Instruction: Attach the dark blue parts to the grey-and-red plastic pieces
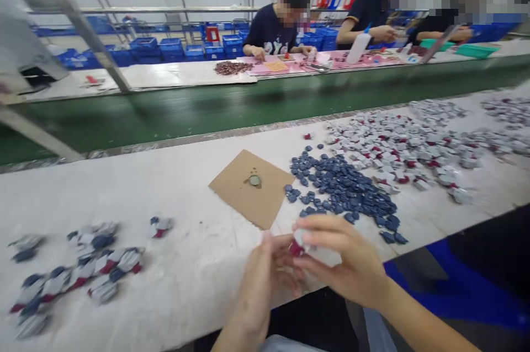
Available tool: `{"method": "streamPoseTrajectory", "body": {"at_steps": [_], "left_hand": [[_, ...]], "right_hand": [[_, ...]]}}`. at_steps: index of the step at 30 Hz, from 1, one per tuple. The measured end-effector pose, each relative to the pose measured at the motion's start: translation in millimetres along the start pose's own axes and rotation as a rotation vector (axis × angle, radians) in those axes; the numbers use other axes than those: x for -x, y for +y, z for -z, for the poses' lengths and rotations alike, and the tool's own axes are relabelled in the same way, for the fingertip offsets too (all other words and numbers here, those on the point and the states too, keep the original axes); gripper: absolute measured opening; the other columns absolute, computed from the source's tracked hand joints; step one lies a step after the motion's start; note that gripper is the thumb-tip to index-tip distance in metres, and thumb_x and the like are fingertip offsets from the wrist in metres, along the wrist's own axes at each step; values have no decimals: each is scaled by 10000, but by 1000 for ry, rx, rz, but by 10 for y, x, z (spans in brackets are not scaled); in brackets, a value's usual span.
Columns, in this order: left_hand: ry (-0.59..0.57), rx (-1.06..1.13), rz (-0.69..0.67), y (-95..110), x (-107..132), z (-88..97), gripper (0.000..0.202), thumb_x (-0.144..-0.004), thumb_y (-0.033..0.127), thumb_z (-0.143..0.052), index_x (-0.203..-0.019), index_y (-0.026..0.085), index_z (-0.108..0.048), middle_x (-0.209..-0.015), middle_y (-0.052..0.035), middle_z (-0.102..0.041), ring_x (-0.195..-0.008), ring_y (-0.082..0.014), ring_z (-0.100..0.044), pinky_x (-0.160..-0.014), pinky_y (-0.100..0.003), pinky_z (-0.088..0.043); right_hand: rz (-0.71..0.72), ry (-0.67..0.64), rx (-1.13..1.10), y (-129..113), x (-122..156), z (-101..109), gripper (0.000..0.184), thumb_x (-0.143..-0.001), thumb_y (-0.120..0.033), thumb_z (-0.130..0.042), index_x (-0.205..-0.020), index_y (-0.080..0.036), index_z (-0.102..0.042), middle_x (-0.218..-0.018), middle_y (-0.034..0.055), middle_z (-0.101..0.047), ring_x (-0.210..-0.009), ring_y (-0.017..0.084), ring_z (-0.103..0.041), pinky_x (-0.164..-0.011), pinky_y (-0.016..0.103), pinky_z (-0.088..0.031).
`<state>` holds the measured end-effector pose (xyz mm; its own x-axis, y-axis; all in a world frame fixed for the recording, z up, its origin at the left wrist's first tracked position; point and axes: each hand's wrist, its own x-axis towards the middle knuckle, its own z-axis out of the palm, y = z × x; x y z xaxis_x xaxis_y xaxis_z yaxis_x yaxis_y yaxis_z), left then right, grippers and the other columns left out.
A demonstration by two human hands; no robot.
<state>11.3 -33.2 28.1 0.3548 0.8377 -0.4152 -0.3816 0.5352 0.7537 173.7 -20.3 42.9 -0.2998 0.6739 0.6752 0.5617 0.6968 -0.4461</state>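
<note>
A small white and dark red plastic-looking part (296, 248) is between my two hands, just over the near edge of the table. My right hand (343, 261) pinches it between thumb and fingers from the right. From the left, my left hand (263, 272) has its fingers curled up against the same part, covering some of it. Just beyond my hands lies a pile of small dark blue pieces (348, 184). Left of that pile, a brown cardboard square (236, 186) carries a small round dish (254, 180) with brown stains around it.
Many white and dark red parts (406, 142) are spread along the right side of the white table (178, 175). On the left lies a group of parts combining white, red and blue (83, 272). Across a green strip (186, 106), co-workers sit at another bench (165, 73).
</note>
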Motion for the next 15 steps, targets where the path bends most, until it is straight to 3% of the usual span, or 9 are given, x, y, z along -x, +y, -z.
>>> {"method": "streamPoseTrajectory", "body": {"at_steps": [2, 5, 7, 10, 13, 15], "left_hand": [[-91, 95, 39, -14, -65, -111, 463, -786, 556, -499, -727, 123, -653, -613, -36, -549, -534, -109, -498, -474, -207, -420], [30, 204, -20, 10, -56, -6, 335, -744, 457, -627, -816, 131, -662, -652, -19, -558, -567, -82, -495, -470, -158, -400], [173, 264, -68, 38, -19, 137, 331, -710, 423, -678, -897, 151, -663, -757, -32, -594, -565, -61, -471, -393, -119, -338], [327, 303, -129, 86, 19, 304, 400, -690, 383, -710, -1041, 204, -640, -878, -41, -597, -614, -65, -483, -363, -104, -341], [382, 322, -146, 115, 34, 372, 458, -699, 342, -712, -1134, 252, -601, -900, -45, -596, -783, -119, -563, -491, -145, -490], [394, 336, -148, 117, 42, 383, 460, -712, 318, -705, -1152, 254, -588, -891, -42, -602, -835, -134, -589, -583, -178, -538]], "right_hand": [[122, -59, -47, -76, 9, -144, 280, -799, -111, -579, -1045, -236, -533, -972, 55, -660, -938, 161, -628, -834, 307, -535], [231, -139, 73, 52, 87, -168, 341, -778, -177, -624, -1104, -228, -542, -1028, 73, -661, -1023, 225, -599, -920, 415, -476], [138, -116, 247, 228, 165, -81, 389, -782, -232, -624, -1160, -227, -534, -1044, 90, -651, -993, 253, -605, -885, 433, -477], [-203, -88, 566, 487, 321, 117, 337, -841, -344, -525, -1155, -227, -558, -922, 86, -656, -827, 252, -632, -673, 376, -517], [-369, -239, 733, 624, 481, 298, 460, -838, -568, -393, -1047, -227, -621, -863, 93, -638, -774, 282, -624, -435, 330, -448], [-399, -250, 662, 633, 561, 384, 530, -806, -646, -359, -1011, -250, -646, -872, 95, -637, -761, 288, -620, -353, 306, -382]]}}
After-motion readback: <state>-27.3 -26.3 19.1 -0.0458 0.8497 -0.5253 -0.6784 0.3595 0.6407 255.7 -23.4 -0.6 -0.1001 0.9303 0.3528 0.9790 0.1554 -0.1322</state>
